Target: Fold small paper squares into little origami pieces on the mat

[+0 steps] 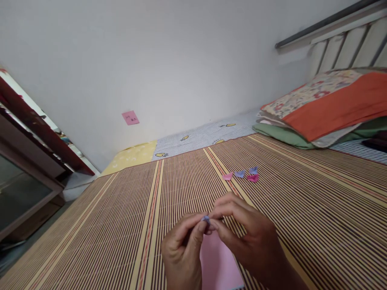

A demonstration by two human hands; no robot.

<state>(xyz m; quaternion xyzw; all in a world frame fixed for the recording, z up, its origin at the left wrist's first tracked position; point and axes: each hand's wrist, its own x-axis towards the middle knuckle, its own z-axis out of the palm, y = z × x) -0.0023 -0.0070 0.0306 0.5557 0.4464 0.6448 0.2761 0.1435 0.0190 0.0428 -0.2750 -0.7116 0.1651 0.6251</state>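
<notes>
A small piece of folded blue paper is pinched between the thumb and fingers of my left hand. My right hand meets it from the other side, its thumb and fingertips closed at the same paper. Most of the paper is hidden by the fingers. Under both hands lies a pink sheet on the striped mat. Beyond them are several little folded papers: a light pink one, a blue one, another blue one and a magenta one.
A striped bamboo-like mat covers the bed over a checked sheet. Folded bedding with an orange band is piled at the right, near a radiator. A pink note is on the wall.
</notes>
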